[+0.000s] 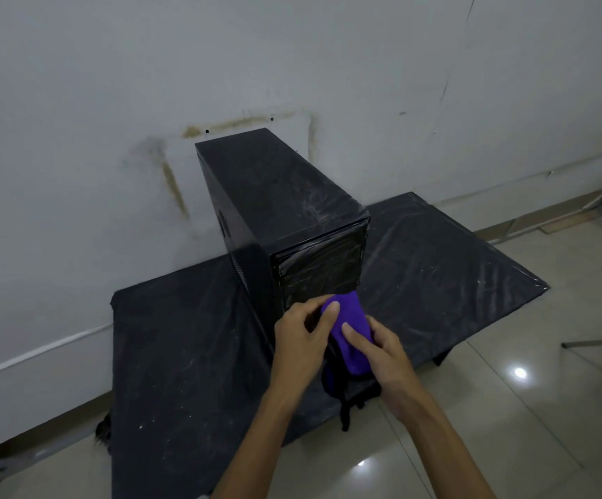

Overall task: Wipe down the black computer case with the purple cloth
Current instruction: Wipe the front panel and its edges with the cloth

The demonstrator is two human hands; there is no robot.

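Note:
The black computer case stands upright on a low table covered in black plastic, its back end near the wall. A folded purple cloth is held in front of the lower part of the case's front panel. My left hand grips the cloth's left side, thumb on top. My right hand holds its right side, fingers curled round it. The cloth's lower end hangs down between my hands. Whether the cloth touches the case is unclear.
A stained white wall rises right behind the table. Glossy floor tiles lie to the right and in front. Metal stand legs reach in from the right edge. A black strap hangs off the table's front.

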